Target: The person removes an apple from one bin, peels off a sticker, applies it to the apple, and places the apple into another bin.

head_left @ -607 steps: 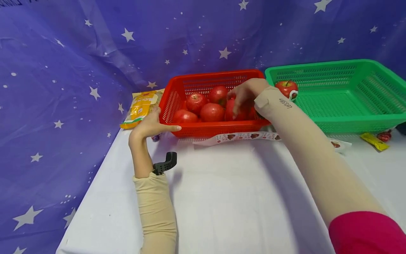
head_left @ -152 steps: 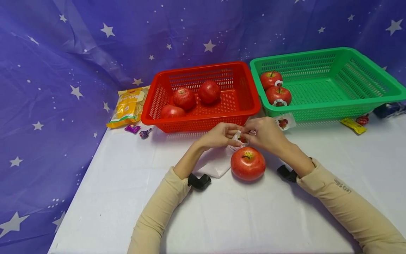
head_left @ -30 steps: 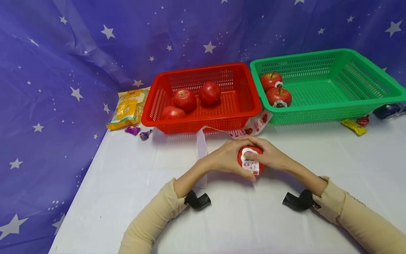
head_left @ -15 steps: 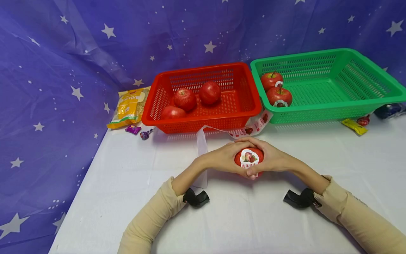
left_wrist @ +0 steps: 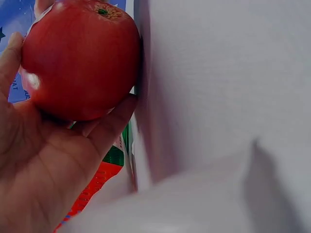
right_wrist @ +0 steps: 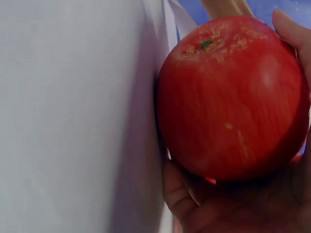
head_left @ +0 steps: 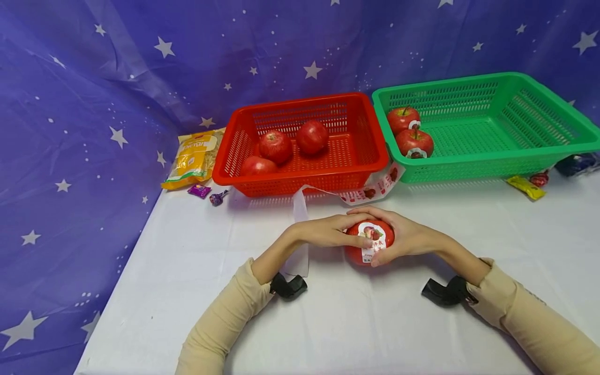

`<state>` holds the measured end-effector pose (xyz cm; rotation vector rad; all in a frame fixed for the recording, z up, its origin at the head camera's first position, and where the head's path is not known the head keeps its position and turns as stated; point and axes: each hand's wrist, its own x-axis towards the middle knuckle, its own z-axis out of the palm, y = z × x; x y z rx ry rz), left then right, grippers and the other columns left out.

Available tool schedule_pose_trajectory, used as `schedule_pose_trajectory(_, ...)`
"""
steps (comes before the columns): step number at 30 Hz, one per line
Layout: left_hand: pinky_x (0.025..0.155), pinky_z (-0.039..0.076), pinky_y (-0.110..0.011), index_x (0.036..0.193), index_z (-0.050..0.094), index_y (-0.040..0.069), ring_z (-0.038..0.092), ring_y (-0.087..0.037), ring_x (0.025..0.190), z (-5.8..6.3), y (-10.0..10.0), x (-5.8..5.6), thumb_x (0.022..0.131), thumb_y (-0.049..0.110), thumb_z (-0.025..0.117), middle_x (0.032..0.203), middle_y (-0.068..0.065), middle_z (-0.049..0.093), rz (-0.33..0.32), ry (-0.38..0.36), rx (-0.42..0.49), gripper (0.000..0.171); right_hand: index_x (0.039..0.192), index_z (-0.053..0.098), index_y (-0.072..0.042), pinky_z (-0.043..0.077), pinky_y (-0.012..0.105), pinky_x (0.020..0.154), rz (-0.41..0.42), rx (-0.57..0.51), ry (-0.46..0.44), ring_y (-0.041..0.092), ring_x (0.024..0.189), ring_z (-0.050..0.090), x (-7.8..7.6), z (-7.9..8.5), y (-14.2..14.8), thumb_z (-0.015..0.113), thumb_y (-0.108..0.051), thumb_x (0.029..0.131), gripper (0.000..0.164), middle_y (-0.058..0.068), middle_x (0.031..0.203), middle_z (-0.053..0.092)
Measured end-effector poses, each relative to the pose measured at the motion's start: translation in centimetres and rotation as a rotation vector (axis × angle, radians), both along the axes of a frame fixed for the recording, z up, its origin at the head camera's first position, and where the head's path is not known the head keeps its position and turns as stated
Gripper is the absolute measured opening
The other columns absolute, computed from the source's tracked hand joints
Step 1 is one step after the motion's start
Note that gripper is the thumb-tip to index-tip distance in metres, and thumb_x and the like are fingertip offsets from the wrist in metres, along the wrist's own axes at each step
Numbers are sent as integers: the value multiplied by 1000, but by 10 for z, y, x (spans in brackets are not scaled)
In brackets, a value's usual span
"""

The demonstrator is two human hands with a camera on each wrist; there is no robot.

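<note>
Between both hands, on the white table, sits a red apple (head_left: 389, 234) with a white sticker (head_left: 376, 234) on the side facing me. My left hand (head_left: 323, 232) grips it from the left, its thumb lying on the sticker. From the right my right hand (head_left: 412, 237) curls round it, the thumb low near the sticker's edge. In the left wrist view the apple (left_wrist: 82, 63) rests against palm and fingers, with its stem end showing. The right wrist view shows the apple (right_wrist: 233, 97) cupped by thumb and fingers.
Behind stand a red basket (head_left: 300, 178) holding three apples and a green basket (head_left: 492, 161) with two stickered apples. A label strip (head_left: 363, 195) trails before them. Candies (head_left: 199, 190) and a yellow packet (head_left: 192, 161) lie left; a yellow-wrapped candy (head_left: 526, 187) lies right.
Earlier the hands handled the label strip beside the apple; now both hold the stickered apple. In the last half second the left thumb has risen onto the sticker. Fewer apples lie in the red basket.
</note>
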<state>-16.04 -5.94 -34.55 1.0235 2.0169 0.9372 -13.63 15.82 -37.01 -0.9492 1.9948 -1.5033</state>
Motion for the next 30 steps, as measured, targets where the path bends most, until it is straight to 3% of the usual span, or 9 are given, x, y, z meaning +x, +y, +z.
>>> schedule_pose_trajectory(10, 107, 37, -21, 141, 48, 9, 39, -10, 132, 1, 2, -7, 98, 17, 55, 140, -5, 49, -51, -42, 141, 45, 150, 29, -23, 53, 28, 90, 31, 179, 146, 11, 123, 46, 7, 17, 16, 87, -21, 69, 100, 5, 150, 37)
schedule_pose_trajectory(12, 105, 39, -18, 136, 54, 7, 43, -10, 131, 6, 0, -5, 95, 17, 59, 139, -4, 53, -38, 70, 168, 42, 152, 24, -24, 52, 27, 90, 26, 226, 188, 11, 123, 47, 10, 22, 18, 88, -27, 68, 106, 5, 150, 37)
schedule_pose_trajectory(14, 102, 41, -17, 129, 61, 7, 51, -9, 126, 16, -1, 0, 92, 20, 65, 131, -2, 62, 1, 279, 196, 39, 153, 20, -26, 53, 26, 87, -7, 303, 234, 11, 116, 52, 12, 28, 19, 88, -33, 66, 110, 4, 141, 48)
schedule_pose_trajectory(17, 93, 48, -17, 119, 68, 8, 65, -8, 108, 37, -3, 11, 88, 21, 70, 114, -2, 72, 144, 508, 289, 33, 150, 28, -24, 54, 27, 81, -53, 463, 339, 12, 105, 58, 18, 38, 23, 88, -41, 62, 108, -1, 124, 58)
schedule_pose_trajectory(18, 91, 49, -18, 116, 70, 8, 66, -7, 105, 45, -3, 14, 87, 20, 71, 110, -2, 73, 184, 551, 325, 31, 148, 32, -23, 53, 28, 80, -59, 511, 378, 12, 103, 59, 20, 41, 24, 88, -43, 61, 106, -2, 119, 59)
schedule_pose_trajectory(20, 92, 50, -20, 119, 68, 8, 66, -7, 105, 60, -2, 16, 87, 19, 72, 111, -4, 72, 233, 553, 382, 35, 142, 42, -22, 53, 30, 79, -61, 595, 436, 12, 101, 58, 25, 47, 26, 88, -47, 60, 97, -3, 115, 60)
schedule_pose_trajectory(22, 99, 46, -21, 130, 61, 9, 61, -7, 116, 72, 5, 10, 87, 25, 71, 124, -3, 67, 272, 558, 350, 46, 138, 46, -21, 53, 32, 79, -44, 650, 474, 12, 100, 58, 28, 53, 28, 86, -52, 60, 92, -2, 114, 59)
schedule_pose_trajectory(26, 116, 28, -27, 150, 33, 15, 33, -10, 142, 86, 34, -21, 89, 43, 65, 155, 2, 36, 314, 573, 123, 75, 139, 41, -24, 52, 30, 80, 61, 694, 451, 7, 98, 58, 30, 68, 34, 82, -55, 65, 91, -5, 118, 56)
schedule_pose_trajectory(30, 121, 17, -30, 155, 10, 18, 10, -9, 149, 85, 72, -56, 88, 59, 57, 163, 5, 8, 329, 550, -107, 91, 142, 37, -22, 52, 25, 81, 157, 544, 469, 5, 106, 54, 25, 92, 52, 83, -45, 70, 88, -6, 125, 52)
